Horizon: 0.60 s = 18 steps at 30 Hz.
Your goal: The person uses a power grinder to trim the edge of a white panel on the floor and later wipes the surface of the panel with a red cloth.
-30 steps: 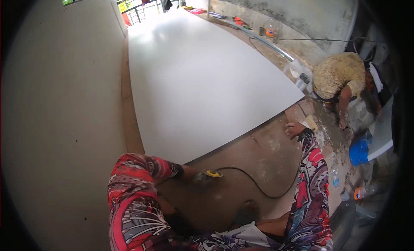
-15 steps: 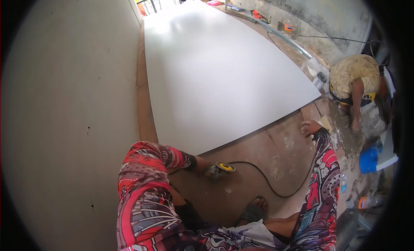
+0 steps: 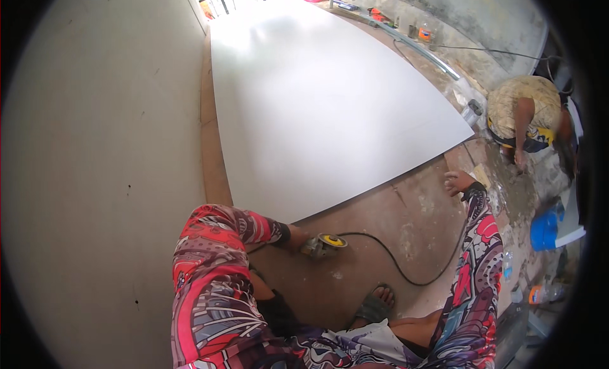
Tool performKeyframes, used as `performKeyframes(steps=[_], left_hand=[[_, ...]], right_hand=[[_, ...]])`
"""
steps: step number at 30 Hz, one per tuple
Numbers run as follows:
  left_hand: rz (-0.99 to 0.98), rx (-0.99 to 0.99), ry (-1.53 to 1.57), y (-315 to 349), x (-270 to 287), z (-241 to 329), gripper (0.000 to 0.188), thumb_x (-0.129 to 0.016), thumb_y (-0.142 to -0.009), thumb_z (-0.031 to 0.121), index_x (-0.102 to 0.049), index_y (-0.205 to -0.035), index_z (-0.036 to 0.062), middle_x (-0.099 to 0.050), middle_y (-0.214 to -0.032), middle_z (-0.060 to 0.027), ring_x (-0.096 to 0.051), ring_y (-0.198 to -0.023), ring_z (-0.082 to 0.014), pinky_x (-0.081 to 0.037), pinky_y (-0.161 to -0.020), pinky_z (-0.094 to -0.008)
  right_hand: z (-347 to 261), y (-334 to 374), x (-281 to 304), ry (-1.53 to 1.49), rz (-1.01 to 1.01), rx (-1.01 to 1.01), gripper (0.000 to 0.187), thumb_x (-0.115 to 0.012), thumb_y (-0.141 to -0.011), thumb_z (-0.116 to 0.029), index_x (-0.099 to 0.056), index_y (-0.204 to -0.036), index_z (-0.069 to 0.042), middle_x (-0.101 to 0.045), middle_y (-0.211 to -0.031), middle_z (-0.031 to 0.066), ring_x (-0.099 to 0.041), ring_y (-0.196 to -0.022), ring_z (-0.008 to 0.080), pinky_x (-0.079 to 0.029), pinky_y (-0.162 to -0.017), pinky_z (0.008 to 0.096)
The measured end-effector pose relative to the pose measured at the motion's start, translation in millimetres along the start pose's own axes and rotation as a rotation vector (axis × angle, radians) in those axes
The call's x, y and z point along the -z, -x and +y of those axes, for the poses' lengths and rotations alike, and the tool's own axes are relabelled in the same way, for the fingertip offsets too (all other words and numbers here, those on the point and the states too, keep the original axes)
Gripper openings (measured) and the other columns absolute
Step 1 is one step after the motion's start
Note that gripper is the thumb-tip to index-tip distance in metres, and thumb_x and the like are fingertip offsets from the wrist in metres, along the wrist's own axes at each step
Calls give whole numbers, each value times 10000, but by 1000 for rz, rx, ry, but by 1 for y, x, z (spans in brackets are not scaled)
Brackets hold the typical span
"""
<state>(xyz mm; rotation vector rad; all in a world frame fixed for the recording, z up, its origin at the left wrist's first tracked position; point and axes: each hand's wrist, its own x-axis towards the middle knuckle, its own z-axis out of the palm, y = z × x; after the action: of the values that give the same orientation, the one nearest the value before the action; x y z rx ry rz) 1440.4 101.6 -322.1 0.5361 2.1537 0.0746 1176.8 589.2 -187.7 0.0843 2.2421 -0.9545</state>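
My left hand (image 3: 297,239) is closed round the body of an angle grinder (image 3: 313,246), low over the floor near the sheet's front edge. A yellow-centred disc (image 3: 332,241) faces up on the grinder. To the right, my right hand (image 3: 458,182) is empty, its fingers bent a little and apart, off the sheet's right front corner. A large white sheet (image 3: 330,115) lies flat in front of me. A black cord (image 3: 394,265) curves over the floor between my hands.
A wall (image 3: 101,166) rises close on the left. At the right a co-worker (image 3: 524,112) crouches, one arm reaching down. Near them are a blue container (image 3: 543,232) and an orange-labelled bottle (image 3: 544,293). Metal strips (image 3: 415,50) lie beyond the sheet. My sandalled foot (image 3: 379,300) is below.
The view has shifted slightly. My left hand keeps its grip on the grinder, almost in place. My right hand stays near the sheet's corner; the co-worker's lowered hand has risen a little.
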Motion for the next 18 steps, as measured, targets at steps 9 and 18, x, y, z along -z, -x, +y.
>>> performKeyframes(steps=[9, 18], left_hand=[[-22, -4, -29, -13, -6, -6, 747, -826, -617, 332, -505, -1232, 56, -670, -1023, -205, -651, -982, -382, -539, -817, -464], [-11, 15, -2, 5, 11, 8, 727, -827, -628, 332, -514, -1222, 51, -669, -1045, -204, -648, -1000, -380, -537, -827, -460]], right_hand=[[37, -47, 14, 49, -57, 12, 605, -661, -857, -207, -444, -1409, -88, -673, -1026, 146, -691, -772, 251, -537, -569, 421], [26, -20, 11, 101, -7, -68, 613, -654, -861, -224, -433, -1420, -105, -674, -1022, 144, -696, -772, 255, -530, -563, 459]])
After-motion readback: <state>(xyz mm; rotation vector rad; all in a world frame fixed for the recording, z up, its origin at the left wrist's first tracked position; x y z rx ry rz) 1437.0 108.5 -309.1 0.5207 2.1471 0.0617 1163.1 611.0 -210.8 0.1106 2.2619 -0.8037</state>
